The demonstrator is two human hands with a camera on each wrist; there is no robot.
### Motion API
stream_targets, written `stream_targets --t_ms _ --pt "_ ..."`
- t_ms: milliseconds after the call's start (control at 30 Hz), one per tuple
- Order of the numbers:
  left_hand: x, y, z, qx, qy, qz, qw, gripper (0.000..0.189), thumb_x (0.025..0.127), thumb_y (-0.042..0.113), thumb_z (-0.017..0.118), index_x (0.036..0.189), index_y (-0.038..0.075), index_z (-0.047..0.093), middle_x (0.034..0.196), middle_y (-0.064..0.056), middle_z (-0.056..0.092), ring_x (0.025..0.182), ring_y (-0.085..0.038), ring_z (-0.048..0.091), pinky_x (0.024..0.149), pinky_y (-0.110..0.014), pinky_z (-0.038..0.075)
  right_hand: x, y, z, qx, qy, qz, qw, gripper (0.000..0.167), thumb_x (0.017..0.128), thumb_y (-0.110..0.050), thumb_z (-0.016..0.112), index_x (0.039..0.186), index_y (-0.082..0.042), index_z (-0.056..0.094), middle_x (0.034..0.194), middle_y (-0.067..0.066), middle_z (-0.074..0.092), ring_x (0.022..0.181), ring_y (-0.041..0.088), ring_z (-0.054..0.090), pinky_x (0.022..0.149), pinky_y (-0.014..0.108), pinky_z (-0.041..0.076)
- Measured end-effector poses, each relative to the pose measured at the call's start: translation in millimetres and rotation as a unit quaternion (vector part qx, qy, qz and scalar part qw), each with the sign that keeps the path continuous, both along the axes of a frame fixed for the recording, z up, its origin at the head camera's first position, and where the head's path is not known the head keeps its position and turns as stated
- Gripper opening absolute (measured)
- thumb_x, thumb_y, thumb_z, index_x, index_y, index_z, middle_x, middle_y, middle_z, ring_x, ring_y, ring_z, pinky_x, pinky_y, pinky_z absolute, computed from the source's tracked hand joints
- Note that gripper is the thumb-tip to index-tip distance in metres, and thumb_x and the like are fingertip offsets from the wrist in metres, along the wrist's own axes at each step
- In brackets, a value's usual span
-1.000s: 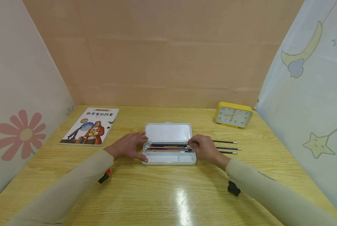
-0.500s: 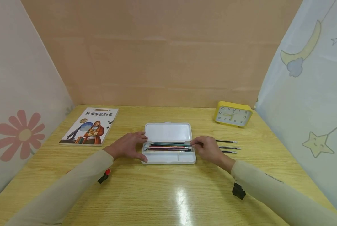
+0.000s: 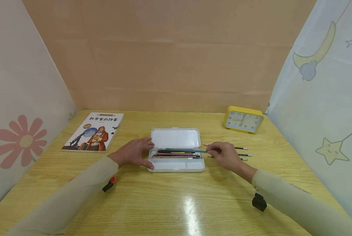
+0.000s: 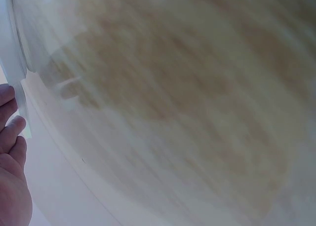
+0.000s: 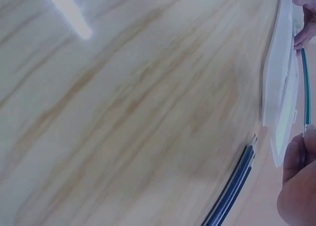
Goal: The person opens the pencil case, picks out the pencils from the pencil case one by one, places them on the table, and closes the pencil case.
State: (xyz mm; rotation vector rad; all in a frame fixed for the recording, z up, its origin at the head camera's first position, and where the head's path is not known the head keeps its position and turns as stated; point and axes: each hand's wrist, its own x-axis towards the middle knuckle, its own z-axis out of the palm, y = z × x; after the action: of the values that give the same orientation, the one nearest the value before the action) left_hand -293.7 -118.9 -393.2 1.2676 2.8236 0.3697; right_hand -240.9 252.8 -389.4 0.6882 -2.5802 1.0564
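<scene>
An open white pencil case (image 3: 167,166) lies on the table with its lid folded back. Several pencils (image 3: 176,156) lie in its long rear compartment. My right hand (image 3: 224,155) pinches the right end of a teal pencil (image 3: 190,150), which slants over the case and past its right edge. The same teal pencil (image 5: 306,87) shows in the right wrist view, between fingertips and case. My left hand (image 3: 133,152) lies spread along the case's left end, fingers at the lid's edge and thumb at the front corner. In the left wrist view its curved fingers (image 4: 11,119) touch the white case.
Several dark pencils (image 3: 244,154) with white ends lie right of the case, partly behind my right hand. A yellow clock (image 3: 244,120) stands at the back right. A book (image 3: 93,132) lies at the left. Patterned side walls and a plain back wall enclose the table.
My right hand has moved right, drawing the teal pencil partly out past the case's right edge. Dark pencil tips now show left of that hand. The left hand stays in place.
</scene>
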Motion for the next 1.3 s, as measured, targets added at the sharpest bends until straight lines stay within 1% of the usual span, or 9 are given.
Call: stream_targets --t_ms 133,300,467,667,767,900,1033,1167,1300 --pt "-0.9 0.2 0.0 0.000 0.001 -0.001 1.0000 0.097 0.066 0.077 0.062 0.126 0.001 0.060 0.132 -0.011 0.054 0.131 -0.031 0.038 0.102 -0.049 0.034 5.4 11.8 3.3 -0.001 -0.004 -0.011 0.9999 0.006 0.085 0.003 0.067 0.086 -0.002 0.071 0.083 0.007 0.068 0.069 0.012 0.059 0.058 0.026 0.050" --pt "-0.8 0.6 1.5 0.000 0.004 -0.005 1.0000 0.098 0.065 0.077 0.061 0.125 0.001 0.061 0.131 -0.011 0.055 0.130 -0.031 0.039 0.102 -0.048 0.035 17.6 30.8 4.2 0.000 -0.020 -0.029 0.9994 0.008 0.085 0.004 0.066 0.087 -0.003 0.070 0.083 0.006 0.068 0.070 0.013 0.061 0.058 0.025 0.050" --pt "0.1 0.8 3.5 -0.005 0.006 -0.002 1.0000 0.098 0.065 0.077 0.062 0.126 0.000 0.060 0.131 -0.011 0.054 0.130 -0.031 0.038 0.102 -0.048 0.034 29.1 51.9 5.2 -0.004 -0.022 -0.040 0.9990 0.008 0.086 0.004 0.066 0.088 -0.003 0.070 0.083 0.006 0.068 0.070 0.022 0.064 0.056 0.024 0.050" --pt "-1.0 1.1 2.3 -0.007 0.002 -0.001 1.0000 0.100 0.065 0.079 0.059 0.127 0.001 0.059 0.133 -0.011 0.053 0.131 -0.031 0.037 0.103 -0.048 0.033 37.0 77.5 6.3 -0.012 -0.025 -0.045 0.9986 0.008 0.086 0.003 0.066 0.089 -0.003 0.070 0.084 0.005 0.068 0.068 0.021 0.064 0.054 0.023 0.048" --pt "-1.4 1.2 1.6 -0.008 0.002 -0.001 1.0000 0.100 0.065 0.080 0.059 0.127 0.001 0.059 0.133 -0.011 0.053 0.131 -0.031 0.037 0.103 -0.049 0.033 39.6 87.6 4.7 -0.014 -0.015 -0.040 0.9990 0.011 0.085 0.007 0.065 0.088 -0.003 0.070 0.084 0.007 0.067 0.069 0.021 0.064 0.055 0.022 0.049" --pt "-1.9 1.6 1.2 -0.008 0.002 -0.001 1.0000 0.098 0.065 0.078 0.061 0.127 0.001 0.060 0.133 -0.011 0.054 0.131 -0.031 0.038 0.103 -0.049 0.033 45.2 98.4 4.1 -0.026 -0.014 -0.038 0.9989 0.012 0.084 0.010 0.065 0.088 -0.002 0.069 0.083 0.010 0.067 0.068 0.017 0.063 0.054 0.020 0.048" --pt "-2.4 1.2 0.8 -0.007 0.003 -0.002 1.0000 0.096 0.066 0.076 0.063 0.126 0.001 0.060 0.132 -0.011 0.054 0.131 -0.031 0.037 0.103 -0.049 0.033 50.1 110.6 1.4 -0.028 -0.022 -0.046 0.9983 0.011 0.085 0.008 0.065 0.088 -0.001 0.069 0.082 0.008 0.067 0.067 0.015 0.061 0.053 0.021 0.047" --pt "-2.2 0.8 0.7 -0.011 0.003 -0.002 0.9999 0.097 0.066 0.076 0.062 0.127 0.001 0.060 0.132 -0.011 0.054 0.132 -0.031 0.037 0.103 -0.049 0.032 54.4 122.3 -3.5 -0.032 -0.022 -0.058 0.9976 0.011 0.084 0.009 0.065 0.088 -0.001 0.069 0.082 0.004 0.066 0.065 0.013 0.058 0.052 0.021 0.044" --pt "-1.2 0.7 1.1 -0.008 0.001 -0.002 1.0000 0.097 0.066 0.076 0.063 0.126 0.001 0.060 0.132 -0.012 0.054 0.131 -0.032 0.037 0.103 -0.049 0.033 56.4 132.7 -8.3 -0.028 -0.024 -0.067 0.9970 0.011 0.085 0.009 0.065 0.088 0.000 0.069 0.082 0.006 0.066 0.064 0.013 0.056 0.051 0.022 0.042"
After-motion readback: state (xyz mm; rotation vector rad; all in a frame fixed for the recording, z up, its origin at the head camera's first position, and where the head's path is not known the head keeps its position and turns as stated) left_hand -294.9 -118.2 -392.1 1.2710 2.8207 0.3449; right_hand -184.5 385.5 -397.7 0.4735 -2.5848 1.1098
